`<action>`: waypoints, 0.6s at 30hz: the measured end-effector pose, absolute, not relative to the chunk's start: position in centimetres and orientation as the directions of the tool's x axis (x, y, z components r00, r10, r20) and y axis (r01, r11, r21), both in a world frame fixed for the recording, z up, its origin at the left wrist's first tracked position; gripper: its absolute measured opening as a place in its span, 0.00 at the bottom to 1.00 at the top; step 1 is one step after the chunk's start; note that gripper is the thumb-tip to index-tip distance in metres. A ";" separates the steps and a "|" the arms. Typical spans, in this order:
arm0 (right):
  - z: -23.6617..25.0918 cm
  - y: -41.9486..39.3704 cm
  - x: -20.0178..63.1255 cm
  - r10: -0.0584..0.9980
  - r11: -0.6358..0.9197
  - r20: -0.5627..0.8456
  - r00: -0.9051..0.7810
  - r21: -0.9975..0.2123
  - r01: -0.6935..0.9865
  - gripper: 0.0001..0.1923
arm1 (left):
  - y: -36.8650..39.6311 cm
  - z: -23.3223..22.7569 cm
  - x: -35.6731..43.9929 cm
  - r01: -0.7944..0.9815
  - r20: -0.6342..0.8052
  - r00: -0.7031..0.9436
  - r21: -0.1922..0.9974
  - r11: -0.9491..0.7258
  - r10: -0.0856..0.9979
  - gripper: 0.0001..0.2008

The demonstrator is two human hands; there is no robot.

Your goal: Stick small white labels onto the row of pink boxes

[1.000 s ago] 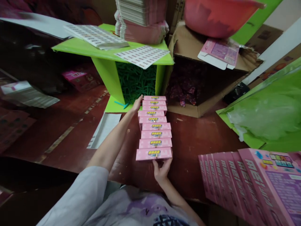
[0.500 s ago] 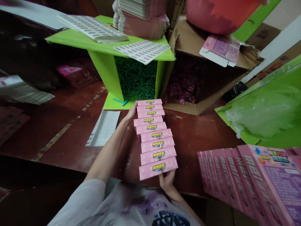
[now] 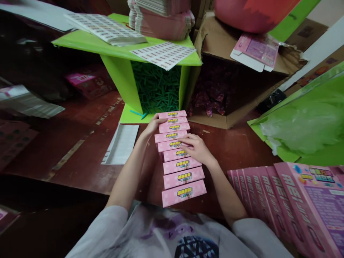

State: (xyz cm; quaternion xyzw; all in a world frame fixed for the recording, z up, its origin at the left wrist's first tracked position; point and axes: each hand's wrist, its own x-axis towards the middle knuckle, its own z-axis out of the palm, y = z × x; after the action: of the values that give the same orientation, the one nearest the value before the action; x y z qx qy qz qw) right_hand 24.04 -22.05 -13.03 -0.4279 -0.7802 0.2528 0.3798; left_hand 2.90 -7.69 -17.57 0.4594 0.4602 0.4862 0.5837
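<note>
A row of small pink boxes (image 3: pixel 178 154) lies overlapped on the dark red tabletop (image 3: pixel 80 157), running from near to far. The left hand (image 3: pixel 152 126), fingers loosely spread, touches the far left end. The right hand (image 3: pixel 196 148) rests flat and open mid-row; a green carton (image 3: pixel 120 79) stands just beyond.

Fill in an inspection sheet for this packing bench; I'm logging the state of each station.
Surface: dark red table, worn, with tape strips at left.
Job's things: row of small pink boxes standing edge to edge, running away from the person.
Clutter: sticker sheets on the green box of green sticks; open cardboard carton of wrapped sweets; larger pink boxes at right; white paper.
Grippers: left hand against the row's far left side; right hand lying flat on its middle boxes.
Cables: nothing seen.
Surroundings: stack of flat pink cartons, pink basin, green plastic sheet.
</note>
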 end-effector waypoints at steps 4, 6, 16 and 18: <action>-14.0 -20.2 22.8 0.813 0.580 0.396 -0.428 -0.623 0.525 0.11 | -8.0 -17.5 3.2 -0.172 -0.109 0.074 0.978 0.120 0.991 0.19; -14.0 -20.5 22.7 0.798 0.601 0.428 -0.425 -0.614 0.512 0.09 | -8.1 -17.4 3.4 -0.184 -0.110 0.053 0.976 0.118 0.993 0.18; -12.9 -20.9 22.2 0.797 0.597 0.312 -0.517 -0.537 0.596 0.07 | -8.6 -17.3 4.0 -0.188 -0.088 0.003 0.978 0.087 0.996 0.16; -12.7 -20.9 22.0 0.795 0.600 0.293 -0.531 -0.509 0.617 0.07 | -8.6 -17.4 4.0 -0.190 -0.082 0.003 0.978 0.081 0.997 0.16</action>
State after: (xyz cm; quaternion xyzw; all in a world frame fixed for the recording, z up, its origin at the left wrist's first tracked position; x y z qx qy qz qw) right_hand 22.03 -20.92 -12.71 -0.4116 -0.8575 0.1745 0.2547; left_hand 3.97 -8.61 -17.37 0.4279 0.4713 0.5256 0.5645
